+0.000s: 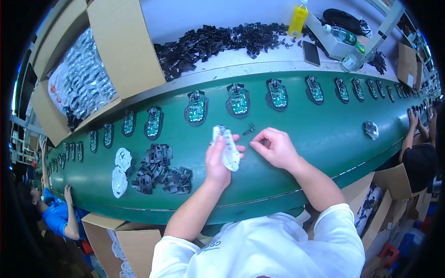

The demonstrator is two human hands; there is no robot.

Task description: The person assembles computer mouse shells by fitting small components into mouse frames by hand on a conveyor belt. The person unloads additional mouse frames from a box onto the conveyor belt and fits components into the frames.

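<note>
My left hand is wrapped round a pale grey-white mouse shell, held tilted above the green belt. To its right, my right hand is closed in a pinch. Something dark seems to show by its fingertips, too small to make out. Between and beyond my hands lie a few small black plastic pieces. On the left, a pile of black plastic parts rests near two white mouse shells. Mouse bases with green circuit boards stand in a row along the belt's far side.
Loose black parts heap on the far ledge, near a yellow bottle and a phone. An open carton stands at far left. One shell lies at right. Co-workers sit at both ends.
</note>
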